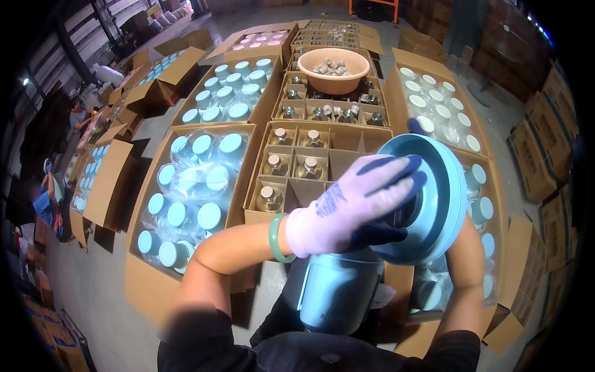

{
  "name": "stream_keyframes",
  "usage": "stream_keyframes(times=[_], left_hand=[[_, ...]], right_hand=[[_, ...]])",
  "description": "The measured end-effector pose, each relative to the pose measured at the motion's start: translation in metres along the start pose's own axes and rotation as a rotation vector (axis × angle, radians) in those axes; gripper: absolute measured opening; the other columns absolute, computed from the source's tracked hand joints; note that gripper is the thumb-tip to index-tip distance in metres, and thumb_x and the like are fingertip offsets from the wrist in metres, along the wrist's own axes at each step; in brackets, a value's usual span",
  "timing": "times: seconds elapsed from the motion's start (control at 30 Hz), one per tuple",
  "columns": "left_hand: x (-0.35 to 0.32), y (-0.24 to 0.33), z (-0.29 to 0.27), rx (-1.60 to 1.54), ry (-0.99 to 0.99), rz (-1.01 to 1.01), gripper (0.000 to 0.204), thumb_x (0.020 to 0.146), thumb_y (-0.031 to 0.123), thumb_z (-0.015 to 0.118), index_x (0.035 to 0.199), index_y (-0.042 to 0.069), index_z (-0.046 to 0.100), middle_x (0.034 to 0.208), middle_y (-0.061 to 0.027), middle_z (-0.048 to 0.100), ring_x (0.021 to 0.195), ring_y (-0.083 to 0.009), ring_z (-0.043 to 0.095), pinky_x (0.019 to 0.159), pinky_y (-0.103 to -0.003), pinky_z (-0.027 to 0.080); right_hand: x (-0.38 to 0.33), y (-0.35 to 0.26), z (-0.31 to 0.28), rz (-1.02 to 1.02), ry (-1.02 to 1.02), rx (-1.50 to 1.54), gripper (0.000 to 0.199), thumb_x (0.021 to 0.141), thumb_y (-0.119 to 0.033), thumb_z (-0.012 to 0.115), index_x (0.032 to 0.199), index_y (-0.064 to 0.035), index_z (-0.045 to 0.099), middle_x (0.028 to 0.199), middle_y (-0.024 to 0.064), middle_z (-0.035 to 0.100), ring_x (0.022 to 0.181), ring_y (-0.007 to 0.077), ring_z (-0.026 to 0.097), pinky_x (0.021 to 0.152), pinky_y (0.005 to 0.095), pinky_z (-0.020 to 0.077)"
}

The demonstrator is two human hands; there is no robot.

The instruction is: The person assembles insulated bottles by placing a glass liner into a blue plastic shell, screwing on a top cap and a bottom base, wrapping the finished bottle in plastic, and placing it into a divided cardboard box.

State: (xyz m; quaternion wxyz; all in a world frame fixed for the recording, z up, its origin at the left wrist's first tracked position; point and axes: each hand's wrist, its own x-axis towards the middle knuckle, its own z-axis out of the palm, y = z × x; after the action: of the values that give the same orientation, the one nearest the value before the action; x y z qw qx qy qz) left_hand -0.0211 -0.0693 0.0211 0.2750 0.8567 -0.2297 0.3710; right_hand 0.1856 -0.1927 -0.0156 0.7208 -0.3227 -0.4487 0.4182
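Observation:
A wide, round, hollow light-blue piece [449, 192], like a deep lid or bowl, is tilted on its side in front of me. My left hand [365, 192], in a lilac glove with navy fingers, reaches into its hollow. The fingers and thumb curve around a dark round centre, which they partly hide. My right hand [420, 127] supports the piece from behind; only navy fingertips show over the rim. Below stands a light-blue jug-like container [341, 291] with a side handle, close to my body.
Open cartons of blue-capped bottles [176, 214] flank me on both sides. Ahead, a divided carton [297, 198] holds clear glass bottles. Behind it, a peach basin [334, 71] holds small caps. White-lidded bottles [437, 98] fill a carton at right. Two people work at far left.

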Motion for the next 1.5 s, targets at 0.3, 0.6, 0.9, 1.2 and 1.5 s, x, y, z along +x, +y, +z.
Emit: stream_keyframes(times=[0.3,0.6,0.9,1.2,1.5], left_hand=[[0.006,-0.011,0.014,-0.02,0.192,-0.269,0.066,0.087,0.02,0.075,0.144,0.002,0.048,0.144,-0.0244,0.048,0.13,-0.0352,0.05,0.111,-0.041,0.038],[0.015,0.001,0.011,-0.184,0.162,-0.511,0.06,0.086,0.013,0.074,0.141,-0.001,0.052,0.137,-0.0169,0.057,0.121,-0.0234,0.058,0.105,-0.034,0.043],[0.023,-0.019,0.016,-0.467,0.273,-0.633,0.054,0.095,0.015,0.066,0.143,-0.001,0.048,0.133,-0.0147,0.061,0.109,-0.0158,0.062,0.09,-0.029,0.052],[0.03,-0.027,0.003,-0.657,0.256,-0.726,0.059,0.093,0.009,0.066,0.147,0.001,0.044,0.144,-0.016,0.051,0.122,-0.0179,0.055,0.101,-0.032,0.048],[0.024,-0.08,0.007,0.293,-0.04,0.107,0.06,0.082,0.012,0.078,0.137,0.006,0.055,0.139,-0.022,0.054,0.129,-0.0413,0.05,0.109,-0.045,0.041]], right_hand=[[-0.023,-0.007,0.051,-0.219,-0.016,-0.661,0.059,0.099,-0.026,0.051,0.151,-0.0036,0.034,0.146,0.0153,0.049,0.133,0.0271,0.049,0.115,0.041,0.0346],[-0.008,-0.004,0.043,-0.39,0.098,-0.566,0.088,0.09,-0.064,0.054,0.152,-0.0056,0.031,0.151,0.0207,0.036,0.138,0.0333,0.038,0.114,0.045,0.0337],[-0.006,0.0,0.05,-0.422,0.037,-0.885,0.105,0.088,-0.047,0.066,0.16,-0.0066,0.002,0.165,0.018,0.012,0.153,0.0293,0.012,0.122,0.04,0.0134],[-0.008,-0.009,0.053,-0.187,0.046,-0.722,0.091,0.09,-0.035,0.064,0.158,-0.0022,0.013,0.162,0.0187,0.021,0.148,0.0318,0.026,0.121,0.0396,0.0217],[-0.012,0.012,0.019,-0.347,0.152,-0.339,0.053,0.1,-0.034,0.056,0.142,-0.0031,0.047,0.134,0.0112,0.059,0.12,0.0187,0.058,0.104,0.0351,0.0465]])
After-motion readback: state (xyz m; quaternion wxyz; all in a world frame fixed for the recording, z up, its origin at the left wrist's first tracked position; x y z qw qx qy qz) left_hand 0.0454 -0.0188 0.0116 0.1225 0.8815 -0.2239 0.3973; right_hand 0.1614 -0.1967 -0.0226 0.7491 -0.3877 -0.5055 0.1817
